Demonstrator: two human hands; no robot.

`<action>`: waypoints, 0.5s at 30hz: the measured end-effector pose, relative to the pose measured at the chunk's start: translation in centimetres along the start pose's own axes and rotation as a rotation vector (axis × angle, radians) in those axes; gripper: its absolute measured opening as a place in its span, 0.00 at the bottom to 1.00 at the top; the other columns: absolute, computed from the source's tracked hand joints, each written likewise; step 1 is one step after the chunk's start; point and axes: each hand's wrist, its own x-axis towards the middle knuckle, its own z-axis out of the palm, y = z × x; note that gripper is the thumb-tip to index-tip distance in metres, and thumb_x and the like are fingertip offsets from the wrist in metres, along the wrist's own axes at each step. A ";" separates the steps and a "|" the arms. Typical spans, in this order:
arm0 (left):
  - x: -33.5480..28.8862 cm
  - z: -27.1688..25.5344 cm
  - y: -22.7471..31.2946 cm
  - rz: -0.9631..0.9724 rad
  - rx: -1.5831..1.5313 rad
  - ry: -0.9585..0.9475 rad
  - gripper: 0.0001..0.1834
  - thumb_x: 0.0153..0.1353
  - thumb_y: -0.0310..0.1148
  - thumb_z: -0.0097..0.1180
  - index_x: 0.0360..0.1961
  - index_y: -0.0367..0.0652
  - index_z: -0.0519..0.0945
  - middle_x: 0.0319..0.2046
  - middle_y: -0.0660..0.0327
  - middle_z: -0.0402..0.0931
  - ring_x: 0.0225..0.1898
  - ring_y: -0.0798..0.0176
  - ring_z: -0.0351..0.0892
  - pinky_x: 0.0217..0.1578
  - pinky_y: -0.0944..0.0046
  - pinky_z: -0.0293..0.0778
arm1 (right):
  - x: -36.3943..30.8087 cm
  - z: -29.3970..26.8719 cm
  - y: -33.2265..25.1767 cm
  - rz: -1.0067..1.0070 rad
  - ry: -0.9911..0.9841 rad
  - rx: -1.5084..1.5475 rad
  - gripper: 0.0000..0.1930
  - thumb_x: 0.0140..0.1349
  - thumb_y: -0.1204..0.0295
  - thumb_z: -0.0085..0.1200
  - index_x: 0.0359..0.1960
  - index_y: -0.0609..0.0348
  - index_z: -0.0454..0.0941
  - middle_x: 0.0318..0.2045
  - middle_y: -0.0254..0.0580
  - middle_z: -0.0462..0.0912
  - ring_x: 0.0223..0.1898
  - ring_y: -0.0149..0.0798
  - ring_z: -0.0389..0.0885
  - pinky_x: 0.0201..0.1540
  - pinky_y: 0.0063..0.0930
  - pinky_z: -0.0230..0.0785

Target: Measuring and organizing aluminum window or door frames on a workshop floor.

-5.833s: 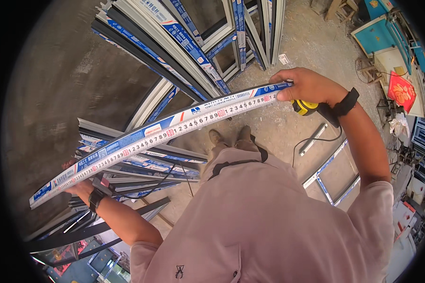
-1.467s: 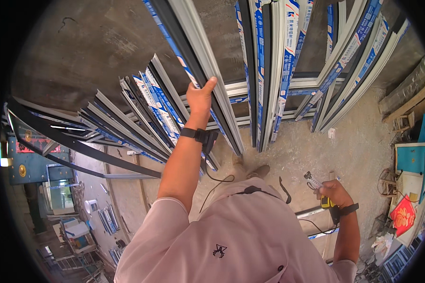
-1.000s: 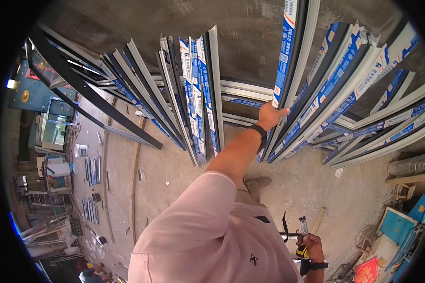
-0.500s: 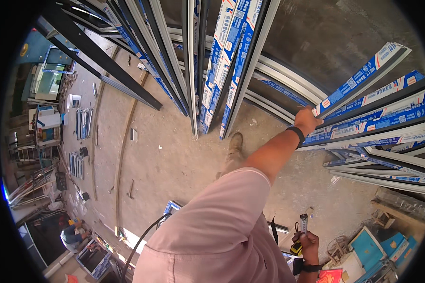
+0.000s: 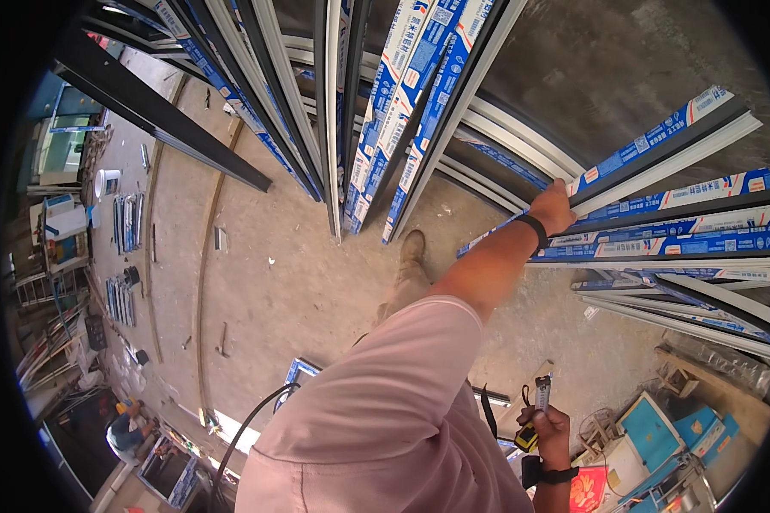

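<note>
The right hand (image 5: 554, 430) was closed around a yellow tape measure (image 5: 527, 437), its blade end upright, perhaps kept readable. Farther off, the left hand (image 5: 553, 210) gripped a blue-filmed profile (image 5: 650, 152), probably steadying its lean against the dark wall (image 5: 642, 56), near other profiles (image 5: 659, 250).

The held profile (image 5: 659, 154) is striped blue, black and silver.

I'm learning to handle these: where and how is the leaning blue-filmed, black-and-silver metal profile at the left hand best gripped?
Probably partway up the metal profile, where the left hand holds it, wrapping its narrow width. Come from the left: that flank looks open, while other blue-filmed profiles crowd its right.
</note>
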 end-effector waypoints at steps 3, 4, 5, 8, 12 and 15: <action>-0.7 -1.3 0.0 0.027 0.068 -0.040 0.34 0.47 0.33 0.66 0.50 0.31 0.62 0.46 0.35 0.72 0.46 0.36 0.77 0.49 0.51 0.73 | 0.8 0.8 -1.3 -0.060 -0.040 -0.056 0.17 0.65 0.60 0.55 0.36 0.65 0.81 0.29 0.38 0.83 0.31 0.29 0.79 0.36 0.25 0.71; -0.8 -1.3 0.1 0.021 0.076 -0.060 0.35 0.47 0.32 0.65 0.53 0.30 0.60 0.46 0.34 0.72 0.46 0.34 0.76 0.50 0.50 0.73 | 0.9 1.0 -1.9 -0.025 -0.046 -0.045 0.16 0.65 0.60 0.55 0.35 0.65 0.81 0.29 0.37 0.83 0.32 0.29 0.79 0.36 0.25 0.71; -1.0 -1.2 -0.1 0.026 0.075 -0.059 0.35 0.47 0.32 0.65 0.53 0.30 0.60 0.46 0.34 0.72 0.46 0.34 0.76 0.50 0.50 0.73 | 1.2 1.3 -2.4 -0.029 -0.043 -0.046 0.16 0.65 0.60 0.55 0.35 0.65 0.81 0.29 0.37 0.83 0.32 0.29 0.79 0.36 0.25 0.71; -1.5 -2.1 0.0 0.083 0.098 -0.101 0.48 0.49 0.33 0.62 0.66 0.26 0.48 0.46 0.34 0.72 0.48 0.37 0.76 0.50 0.53 0.73 | 2.3 1.7 -3.2 -0.121 -0.092 -0.067 0.14 0.67 0.64 0.52 0.35 0.64 0.81 0.29 0.36 0.82 0.32 0.28 0.78 0.36 0.24 0.71; -2.1 -5.4 0.3 0.092 0.127 -0.230 0.44 0.49 0.35 0.63 0.63 0.28 0.55 0.48 0.36 0.73 0.51 0.39 0.75 0.52 0.53 0.71 | 2.9 2.2 -4.9 -0.068 -0.090 -0.073 0.11 0.67 0.69 0.51 0.37 0.66 0.81 0.30 0.36 0.83 0.34 0.28 0.78 0.40 0.24 0.71; -1.8 -6.3 -0.4 0.103 0.097 -0.221 0.47 0.49 0.38 0.62 0.66 0.29 0.53 0.50 0.35 0.73 0.53 0.39 0.73 0.53 0.53 0.70 | 3.4 2.8 -6.0 -0.133 -0.116 -0.078 0.12 0.67 0.69 0.52 0.37 0.67 0.81 0.30 0.36 0.83 0.35 0.29 0.79 0.42 0.24 0.70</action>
